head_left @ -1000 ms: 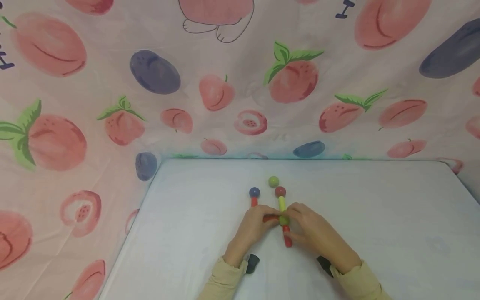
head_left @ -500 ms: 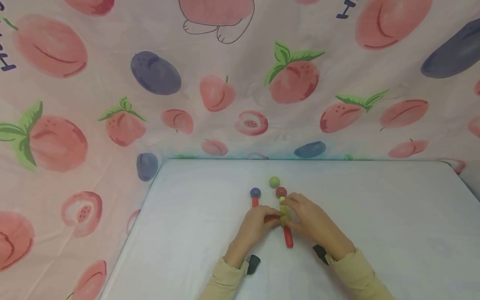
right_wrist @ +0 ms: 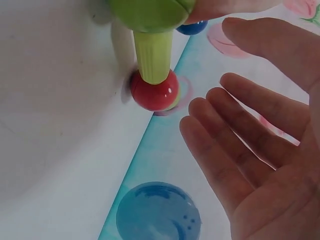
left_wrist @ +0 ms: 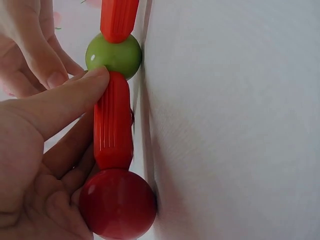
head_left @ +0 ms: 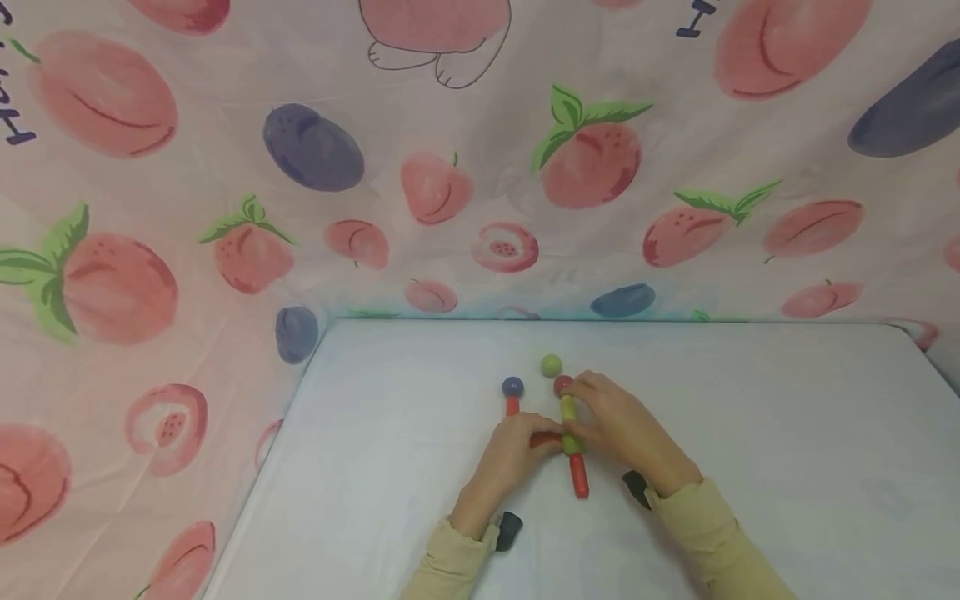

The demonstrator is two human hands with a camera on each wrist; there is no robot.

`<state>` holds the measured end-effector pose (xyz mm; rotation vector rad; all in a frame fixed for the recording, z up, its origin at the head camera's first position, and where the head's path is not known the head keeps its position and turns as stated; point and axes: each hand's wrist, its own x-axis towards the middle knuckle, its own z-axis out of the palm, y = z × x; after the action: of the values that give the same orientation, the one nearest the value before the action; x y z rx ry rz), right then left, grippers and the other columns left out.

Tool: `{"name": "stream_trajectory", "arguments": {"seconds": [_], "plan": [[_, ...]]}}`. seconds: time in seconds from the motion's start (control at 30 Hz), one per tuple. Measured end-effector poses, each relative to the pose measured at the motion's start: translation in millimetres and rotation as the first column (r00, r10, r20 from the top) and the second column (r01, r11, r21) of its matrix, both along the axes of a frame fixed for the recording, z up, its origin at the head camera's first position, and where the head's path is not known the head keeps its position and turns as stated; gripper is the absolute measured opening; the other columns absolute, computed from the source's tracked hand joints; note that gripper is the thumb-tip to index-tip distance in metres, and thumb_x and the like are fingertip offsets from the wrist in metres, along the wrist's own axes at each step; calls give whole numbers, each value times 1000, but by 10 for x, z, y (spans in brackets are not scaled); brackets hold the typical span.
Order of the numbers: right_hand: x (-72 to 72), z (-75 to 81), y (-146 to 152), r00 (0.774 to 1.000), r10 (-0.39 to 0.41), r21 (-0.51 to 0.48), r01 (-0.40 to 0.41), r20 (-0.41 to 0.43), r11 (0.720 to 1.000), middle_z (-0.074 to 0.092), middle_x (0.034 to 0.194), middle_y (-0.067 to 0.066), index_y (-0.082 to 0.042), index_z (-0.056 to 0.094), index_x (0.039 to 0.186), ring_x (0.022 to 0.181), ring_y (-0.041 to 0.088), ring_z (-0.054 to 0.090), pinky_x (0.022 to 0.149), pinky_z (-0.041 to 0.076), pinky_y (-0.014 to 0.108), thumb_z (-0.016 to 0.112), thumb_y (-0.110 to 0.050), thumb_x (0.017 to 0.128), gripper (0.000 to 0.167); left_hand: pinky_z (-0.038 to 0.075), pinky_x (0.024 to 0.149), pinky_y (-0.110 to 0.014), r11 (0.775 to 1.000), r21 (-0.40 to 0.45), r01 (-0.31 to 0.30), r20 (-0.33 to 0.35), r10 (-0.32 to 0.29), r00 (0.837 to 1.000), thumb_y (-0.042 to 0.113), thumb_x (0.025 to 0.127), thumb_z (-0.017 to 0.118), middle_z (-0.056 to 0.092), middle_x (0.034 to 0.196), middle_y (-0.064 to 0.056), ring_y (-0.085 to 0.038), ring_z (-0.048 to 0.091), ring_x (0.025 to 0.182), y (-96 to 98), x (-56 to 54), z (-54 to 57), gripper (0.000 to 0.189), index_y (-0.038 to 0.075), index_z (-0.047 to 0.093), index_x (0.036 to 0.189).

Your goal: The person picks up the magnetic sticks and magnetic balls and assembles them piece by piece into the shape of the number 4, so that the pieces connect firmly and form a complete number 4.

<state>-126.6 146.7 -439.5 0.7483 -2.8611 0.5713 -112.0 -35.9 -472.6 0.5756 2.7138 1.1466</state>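
Observation:
My left hand (head_left: pixel 506 457) pinches a red toy rod (left_wrist: pixel 114 122) between thumb and fingers. That rod joins a green ball (left_wrist: pixel 116 57) at one end and a dark red ball (left_wrist: pixel 118 205) at the other. A second red rod (head_left: pixel 579 476) runs from the green ball toward me. On its far side a yellow-green rod (right_wrist: pixel 154 56) leads to a red ball (right_wrist: pixel 152 92). My right hand (head_left: pixel 628 433) is beside this rod, fingertips near the red ball; in the right wrist view its fingers are spread, holding nothing.
A light green ball (head_left: pixel 551 365) lies beyond the red one. Left of it, a blue ball (head_left: pixel 513 387) tops another red rod (head_left: pixel 512 406), partly hidden by my left hand. The white table (head_left: pixel 787 433) meets a fruit-print cloth (head_left: pixel 480 183) at the back.
My right hand has slid away from me along the yellow-green rod, from beside the green ball to the red ball. The left hand keeps its place.

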Motion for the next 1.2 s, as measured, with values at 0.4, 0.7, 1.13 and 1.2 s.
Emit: {"name": "stream_trajectory", "arguments": {"seconds": [0.4, 0.7, 1.13, 1.2], "plan": [[-186, -18, -58, 993, -19, -84, 29, 116, 996, 59, 94, 0, -13, 65, 97, 90, 16, 55, 86, 51, 35, 76, -20, 79, 23, 49, 93, -23, 1000, 3, -5, -8, 5, 1000, 26, 81, 72, 71, 102, 15, -2, 62, 102, 0, 15, -14, 25, 28, 72, 106], [-330, -110, -64, 996, -57, -58, 62, 74, 996, 60, 107, 5, -8, 63, 109, 99, 19, 56, 93, 50, 40, 76, -22, 79, 35, 49, 92, -24, 1000, 10, -7, 4, 7, 1000, 27, 82, 72, 71, 102, 15, -2, 62, 102, 5, 17, 2, 24, 28, 72, 106], [-516, -222, -114, 987, -81, -86, 93, 140, 992, 57, 114, 5, -8, 61, 113, 109, 20, 52, 99, 47, 39, 73, -20, 82, 36, 49, 92, -24, 1000, 5, -10, -1, 10, 1000, 28, 82, 72, 71, 101, 15, -2, 62, 102, 2, 6, -9, 24, 29, 72, 106], [-541, -238, -119, 985, -84, -84, 98, 152, 992, 57, 116, 5, -8, 60, 116, 110, 20, 51, 99, 47, 39, 73, -20, 82, 38, 49, 92, -24, 1000, 5, -10, 4, 10, 1000, 28, 82, 72, 70, 101, 15, -2, 62, 102, 3, 4, -8, 24, 29, 72, 106]]}}
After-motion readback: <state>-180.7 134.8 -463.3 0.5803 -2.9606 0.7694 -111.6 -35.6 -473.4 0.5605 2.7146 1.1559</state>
